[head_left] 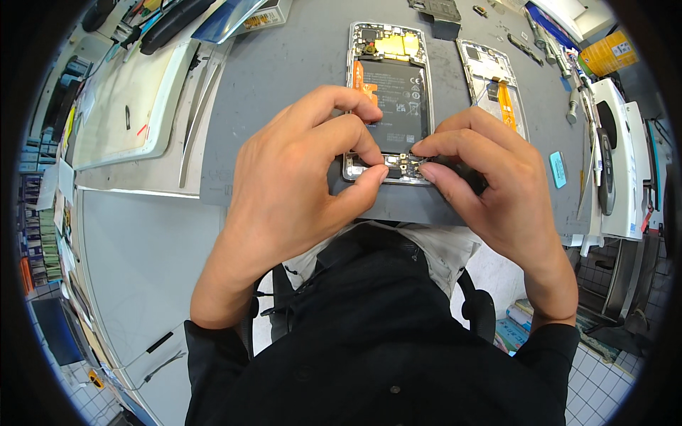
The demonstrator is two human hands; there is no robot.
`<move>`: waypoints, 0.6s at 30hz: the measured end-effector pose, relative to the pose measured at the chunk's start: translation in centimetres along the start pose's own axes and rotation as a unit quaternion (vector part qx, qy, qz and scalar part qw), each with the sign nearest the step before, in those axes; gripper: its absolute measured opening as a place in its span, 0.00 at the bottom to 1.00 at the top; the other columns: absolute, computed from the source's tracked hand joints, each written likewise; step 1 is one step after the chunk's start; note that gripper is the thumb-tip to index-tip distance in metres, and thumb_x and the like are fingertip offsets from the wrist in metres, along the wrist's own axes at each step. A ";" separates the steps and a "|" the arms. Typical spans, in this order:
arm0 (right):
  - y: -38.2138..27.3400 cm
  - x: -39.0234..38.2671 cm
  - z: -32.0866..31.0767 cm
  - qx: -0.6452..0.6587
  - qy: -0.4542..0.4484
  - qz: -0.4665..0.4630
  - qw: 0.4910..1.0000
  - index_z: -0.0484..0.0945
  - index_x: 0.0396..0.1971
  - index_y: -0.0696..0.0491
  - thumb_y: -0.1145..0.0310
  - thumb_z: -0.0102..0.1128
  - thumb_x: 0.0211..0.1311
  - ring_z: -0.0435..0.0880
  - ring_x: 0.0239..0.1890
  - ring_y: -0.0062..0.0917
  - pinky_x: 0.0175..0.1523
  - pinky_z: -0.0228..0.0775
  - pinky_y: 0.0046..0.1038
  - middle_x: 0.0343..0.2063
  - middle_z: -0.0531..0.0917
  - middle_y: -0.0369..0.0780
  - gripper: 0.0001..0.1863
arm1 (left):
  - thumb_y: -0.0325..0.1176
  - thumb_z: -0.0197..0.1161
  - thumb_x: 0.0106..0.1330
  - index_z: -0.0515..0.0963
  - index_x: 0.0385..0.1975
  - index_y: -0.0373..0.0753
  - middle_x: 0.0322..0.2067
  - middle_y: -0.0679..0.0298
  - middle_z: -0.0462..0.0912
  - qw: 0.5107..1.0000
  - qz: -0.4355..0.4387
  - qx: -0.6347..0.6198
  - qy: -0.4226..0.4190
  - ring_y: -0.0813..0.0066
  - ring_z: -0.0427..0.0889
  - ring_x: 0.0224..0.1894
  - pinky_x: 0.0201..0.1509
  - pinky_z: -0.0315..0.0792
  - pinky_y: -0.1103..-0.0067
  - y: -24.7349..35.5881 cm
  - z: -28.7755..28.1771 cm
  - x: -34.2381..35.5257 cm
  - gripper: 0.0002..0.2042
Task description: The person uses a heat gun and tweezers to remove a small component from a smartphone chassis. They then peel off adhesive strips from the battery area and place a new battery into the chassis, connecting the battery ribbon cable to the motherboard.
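An opened phone point(351, 53) lies on the grey mat, its black battery point(399, 96) and an orange flex cable point(359, 74) exposed. At its near end sits a small circuit board point(403, 165) with gold contacts. My left hand point(291, 163) reaches over the phone's left side, thumb and forefinger pinched at the board's left end. From the right, my right hand point(501, 160) pinches the board's other end between thumb and fingertips. The fingers partly cover the board, so whether it is seated or lifted cannot be told.
Right of the phone lies a second phone frame point(477, 60) with an orange flex cable point(506, 106). Tweezers point(197, 121) rest beside a white tray point(160, 138) at left. A teal piece point(558, 170) lies at right, and a black part point(446, 27) at the back.
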State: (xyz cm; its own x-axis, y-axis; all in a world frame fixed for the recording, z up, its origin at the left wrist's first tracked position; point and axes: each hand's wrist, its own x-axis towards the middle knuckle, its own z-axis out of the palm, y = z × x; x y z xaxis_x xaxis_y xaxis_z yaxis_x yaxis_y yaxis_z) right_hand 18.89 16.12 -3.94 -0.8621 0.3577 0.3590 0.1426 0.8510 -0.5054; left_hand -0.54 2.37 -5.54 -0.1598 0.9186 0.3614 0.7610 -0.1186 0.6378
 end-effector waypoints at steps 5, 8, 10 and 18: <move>0.0 0.0 0.3 0.010 0.008 -0.004 1.000 0.86 0.39 0.58 0.83 0.74 0.55 0.85 0.33 0.25 0.35 0.77 0.24 0.35 0.84 0.39 0.11 | 0.19 0.72 0.57 0.84 0.31 0.33 0.52 0.58 0.83 1.000 -0.011 -0.010 -0.013 0.73 0.86 0.43 0.43 0.79 0.80 0.0 -0.2 0.0 0.05; 0.0 0.0 0.4 0.015 0.008 -0.003 1.000 0.86 0.39 0.59 0.83 0.74 0.55 0.85 0.33 0.25 0.35 0.77 0.24 0.35 0.84 0.39 0.11 | 0.18 0.72 0.57 0.84 0.31 0.32 0.52 0.58 0.83 1.000 -0.006 -0.016 -0.013 0.73 0.86 0.43 0.43 0.79 0.80 -0.1 -0.2 0.1 0.05; -0.1 -0.1 0.3 0.013 0.005 0.000 1.000 0.86 0.39 0.59 0.83 0.74 0.55 0.85 0.32 0.24 0.35 0.77 0.24 0.35 0.84 0.39 0.11 | 0.18 0.72 0.57 0.84 0.31 0.32 0.52 0.57 0.83 1.000 -0.003 -0.013 -0.009 0.73 0.86 0.43 0.44 0.79 0.81 -0.2 -0.2 0.1 0.05; 0.1 0.0 0.4 0.028 0.005 0.003 1.000 0.85 0.38 0.59 0.83 0.74 0.55 0.85 0.32 0.24 0.35 0.77 0.24 0.35 0.85 0.39 0.10 | 0.18 0.72 0.57 0.83 0.31 0.32 0.52 0.56 0.83 1.000 -0.012 -0.016 -0.006 0.73 0.86 0.43 0.44 0.79 0.80 0.0 -0.1 0.1 0.05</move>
State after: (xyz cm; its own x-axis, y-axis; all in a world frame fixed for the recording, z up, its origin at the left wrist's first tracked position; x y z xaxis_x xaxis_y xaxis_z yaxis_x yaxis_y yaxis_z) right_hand 18.70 16.06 -4.33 -0.8564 0.3664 0.3638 0.1195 0.8261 -0.5508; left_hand -0.59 2.39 -5.45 -0.1693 0.9259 0.3377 0.7368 -0.1087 0.6673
